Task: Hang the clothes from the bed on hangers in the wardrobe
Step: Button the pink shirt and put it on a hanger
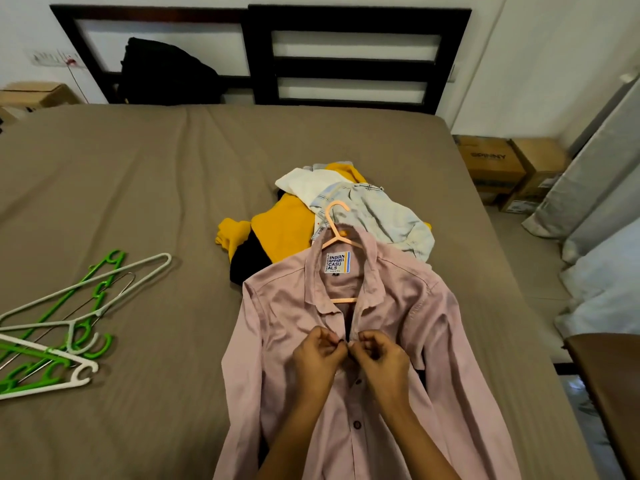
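A pink button-up shirt lies face up on the bed with a peach hanger inside its collar, the hook sticking out at the top. My left hand pinches the left edge of the shirt's front opening just below the collar. My right hand pinches the right edge opposite it, and the fingertips of both meet at a button. Behind the shirt sits a pile of clothes: a yellow and black garment, a white one and a pale checked shirt.
Several green and white hangers lie on the bed at the left. A black garment hangs over the dark headboard. Cardboard boxes stand on the floor at the right, and a brown tabletop juts in at the right edge.
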